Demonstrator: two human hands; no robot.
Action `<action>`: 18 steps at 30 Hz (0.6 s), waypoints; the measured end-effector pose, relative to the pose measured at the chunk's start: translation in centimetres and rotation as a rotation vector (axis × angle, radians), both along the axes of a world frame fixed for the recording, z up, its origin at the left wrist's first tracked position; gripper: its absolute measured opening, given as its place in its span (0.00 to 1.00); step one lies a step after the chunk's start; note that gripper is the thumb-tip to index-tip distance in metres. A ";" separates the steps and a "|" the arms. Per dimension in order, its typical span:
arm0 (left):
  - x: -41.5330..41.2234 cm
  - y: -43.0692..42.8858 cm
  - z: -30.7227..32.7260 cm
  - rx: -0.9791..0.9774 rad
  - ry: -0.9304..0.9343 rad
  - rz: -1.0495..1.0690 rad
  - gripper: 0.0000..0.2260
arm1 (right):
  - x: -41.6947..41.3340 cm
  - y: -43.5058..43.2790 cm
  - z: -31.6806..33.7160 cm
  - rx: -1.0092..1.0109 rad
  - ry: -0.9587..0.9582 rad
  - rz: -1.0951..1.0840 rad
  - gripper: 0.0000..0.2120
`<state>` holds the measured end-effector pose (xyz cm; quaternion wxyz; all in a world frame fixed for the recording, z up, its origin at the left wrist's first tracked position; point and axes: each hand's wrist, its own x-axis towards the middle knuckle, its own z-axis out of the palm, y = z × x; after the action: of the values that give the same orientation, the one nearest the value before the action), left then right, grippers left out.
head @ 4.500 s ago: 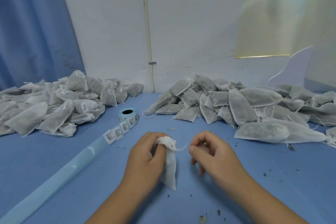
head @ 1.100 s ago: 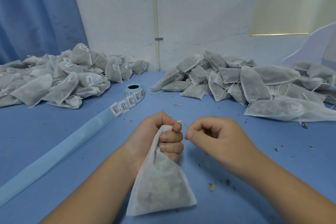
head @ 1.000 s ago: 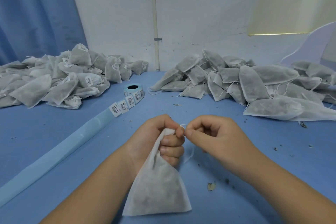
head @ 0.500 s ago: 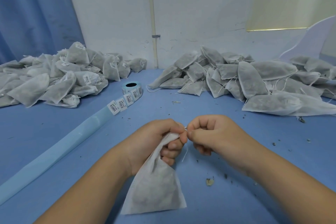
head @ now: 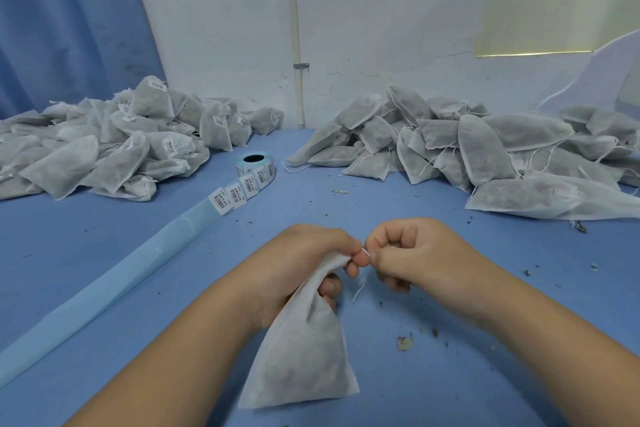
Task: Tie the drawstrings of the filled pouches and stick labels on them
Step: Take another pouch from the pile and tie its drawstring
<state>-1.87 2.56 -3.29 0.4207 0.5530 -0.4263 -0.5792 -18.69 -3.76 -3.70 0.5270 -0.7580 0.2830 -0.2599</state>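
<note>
A filled white pouch (head: 304,350) hangs from my left hand (head: 304,263), which grips its gathered neck above the blue table. My right hand (head: 412,253) pinches the thin white drawstring (head: 360,288) right at the neck, thumb tips of both hands almost touching. A loose end of the string dangles below my fingers. A roll of barcode labels (head: 254,166) stands at the back centre-left, its backing strip (head: 104,291) trailing toward the front left.
A heap of labelled pouches (head: 104,149) lies at the back left. Another heap of pouches with loose strings (head: 467,149) fills the back right. Herb crumbs (head: 404,343) dot the blue table (head: 450,392). A white wall and blue curtain stand behind.
My hands came together at the pouch neck over the last second; the right hand now pinches the string against the left fingers. The pouch still hangs from the left hand.
</note>
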 end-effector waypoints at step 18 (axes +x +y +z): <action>-1.7 0.8 0.7 -0.212 -0.288 0.172 0.07 | -0.8 -1.1 0.2 -0.050 -0.018 0.025 0.05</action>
<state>-3.58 3.34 -2.58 0.4590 0.6172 -0.4919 -0.4079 -19.52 -4.83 -3.47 0.5137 -0.7720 0.2624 -0.2672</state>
